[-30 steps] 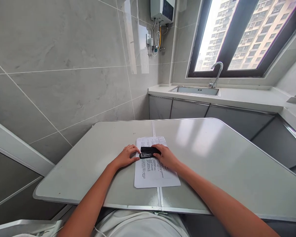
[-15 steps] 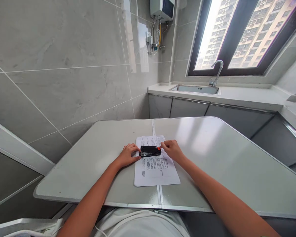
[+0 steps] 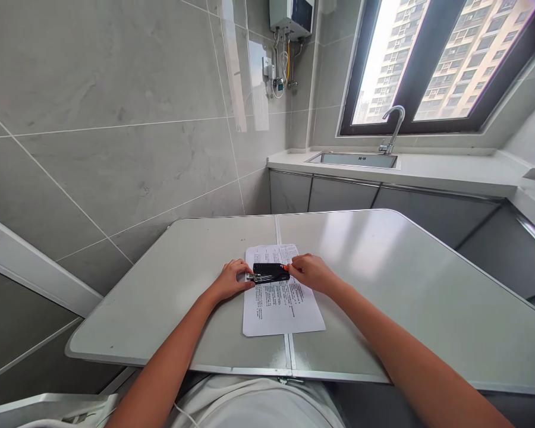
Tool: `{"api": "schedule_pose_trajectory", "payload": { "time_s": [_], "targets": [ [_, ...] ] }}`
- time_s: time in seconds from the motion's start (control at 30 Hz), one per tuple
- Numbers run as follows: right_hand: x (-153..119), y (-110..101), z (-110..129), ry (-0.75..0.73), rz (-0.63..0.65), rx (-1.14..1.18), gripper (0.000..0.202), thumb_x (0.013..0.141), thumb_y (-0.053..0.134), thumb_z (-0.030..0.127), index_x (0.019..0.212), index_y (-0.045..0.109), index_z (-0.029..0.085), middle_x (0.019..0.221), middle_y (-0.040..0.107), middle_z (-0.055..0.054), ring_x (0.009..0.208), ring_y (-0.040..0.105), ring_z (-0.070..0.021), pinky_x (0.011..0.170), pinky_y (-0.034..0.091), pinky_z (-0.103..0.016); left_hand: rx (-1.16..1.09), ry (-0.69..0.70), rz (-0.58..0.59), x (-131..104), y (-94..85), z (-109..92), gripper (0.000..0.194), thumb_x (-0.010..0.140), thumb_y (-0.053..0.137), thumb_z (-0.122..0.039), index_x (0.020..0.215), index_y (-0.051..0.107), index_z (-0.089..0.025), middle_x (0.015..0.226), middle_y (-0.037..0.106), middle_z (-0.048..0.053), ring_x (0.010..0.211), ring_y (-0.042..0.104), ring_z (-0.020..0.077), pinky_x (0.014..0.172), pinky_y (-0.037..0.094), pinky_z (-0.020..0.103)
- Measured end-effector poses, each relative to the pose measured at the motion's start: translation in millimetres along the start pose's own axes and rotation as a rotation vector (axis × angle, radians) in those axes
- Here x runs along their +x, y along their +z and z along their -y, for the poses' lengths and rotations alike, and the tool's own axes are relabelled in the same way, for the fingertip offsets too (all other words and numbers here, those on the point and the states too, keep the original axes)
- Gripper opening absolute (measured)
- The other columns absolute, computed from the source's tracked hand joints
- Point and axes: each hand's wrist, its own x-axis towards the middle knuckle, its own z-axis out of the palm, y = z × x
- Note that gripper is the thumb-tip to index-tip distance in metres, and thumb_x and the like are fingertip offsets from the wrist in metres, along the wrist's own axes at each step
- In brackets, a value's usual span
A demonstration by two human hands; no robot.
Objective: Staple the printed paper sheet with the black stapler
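Note:
A black stapler [image 3: 271, 271] with a red tab at its right end lies sideways over printed paper sheets [image 3: 285, 315]. From its left end a metal staple tray [image 3: 254, 277] sticks out a little. My left hand [image 3: 232, 278] is closed around that left end, thumb on the near side and fingers on the far side. At the other end my right hand [image 3: 311, 271] is closed, its thumb and finger pressed on the red tab and hiding part of it.
The papers lie on a pale folding table [image 3: 160, 285] with a metal seam down its middle. Behind it stands a counter [image 3: 446, 169] with a sink [image 3: 356, 159] and a tap [image 3: 395, 128]. A tiled wall [image 3: 116, 148] rises on the left.
The metal staple tray has slid out to the left from the stapler. My right thumb and finger have moved further onto the red tab. My left hand has barely moved.

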Motion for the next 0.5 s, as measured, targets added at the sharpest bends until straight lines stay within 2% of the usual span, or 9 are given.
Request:
{"api": "schedule_pose_trajectory", "payload": {
  "time_s": [0.1,0.17,0.2,0.23,0.3,0.4,0.5],
  "targets": [
    [0.2,5.0,0.4,0.008,-0.108,0.067,0.046,0.101,0.044,0.036,0.059,0.052,0.022,0.061,0.053,-0.002,0.061,0.047,-0.0166,0.061,0.036,-0.031,-0.01,0.013,0.003,0.1,-1.0,-0.7,0.026,0.079,0.078,-0.042,0.097,0.073,-0.023,0.109,0.068,0.006,0.107,0.058,0.0278,0.1,0.041,0.043],
    [1.4,14.4,1.8,-0.021,-0.216,0.144,0.031,0.102,0.049,0.039,0.083,0.069,0.024,0.08,0.067,-0.005,0.081,0.06,-0.0214,0.074,0.046,-0.034,-0.007,0.023,0.004,0.0,-1.5,-1.0,0.026,0.08,0.077,-0.042,0.097,0.074,-0.024,0.11,0.068,0.006,0.107,0.058,0.0282,0.1,0.041,0.043],
    [2.2,20.5,3.2,-0.041,-0.242,0.175,0.022,0.1,0.055,0.04,0.1,0.071,0.025,0.093,0.07,-0.006,0.093,0.062,-0.0236,0.082,0.05,-0.037,-0.006,0.027,0.004,-0.2,-1.7,-1.0,0.025,0.08,0.077,-0.042,0.098,0.074,-0.024,0.11,0.067,0.006,0.108,0.058,0.0285,0.1,0.042,0.044],
    [3.0,26.9,4.8,-0.058,-0.24,0.198,0.024,0.097,0.061,0.04,0.115,0.069,0.026,0.106,0.071,-0.007,0.104,0.062,-0.0251,0.088,0.051,-0.04,-0.004,0.029,0.005,-0.6,-1.9,-1.1,0.026,0.081,0.077,-0.043,0.099,0.074,-0.024,0.11,0.067,0.007,0.108,0.058,0.0287,0.1,0.042,0.044],
    [4.6,39.0,8.7,-0.067,-0.187,0.224,0.041,0.092,0.069,0.036,0.131,0.062,0.025,0.123,0.069,-0.009,0.115,0.061,-0.0264,0.096,0.051,-0.043,-0.008,0.032,0.01,-1.8,-2.8,-1.8,0.028,0.081,0.077,-0.045,0.1,0.075,-0.024,0.111,0.066,0.007,0.108,0.059,0.0291,0.1,0.043,0.045],
    [7.3,49.6,13.4,-0.087,-0.097,0.248,0.046,0.089,0.072,0.026,0.133,0.061,0.024,0.126,0.069,-0.009,0.117,0.064,-0.0267,0.101,0.049,-0.044,-0.054,0.041,-0.002,-3.3,-4.9,-4.8,0.042,0.075,0.084,-0.049,0.109,0.074,-0.025,0.118,0.064,0.008,0.115,0.058,0.03,0.104,0.044,0.045],
    [8.8,50.0,15.4,-0.083,-0.061,0.267,0.032,0.089,0.07,0.022,0.12,0.067,0.024,0.111,0.074,-0.006,0.102,0.068,-0.025,0.091,0.052,-0.04,-0.224,0.056,-0.115,-2.3,-6.4,-9.4,0.063,0.074,0.085,-0.053,0.129,0.065,-0.027,0.136,0.058,0.01,0.131,0.052,0.0309,0.114,0.039,0.046]
  ]
}}
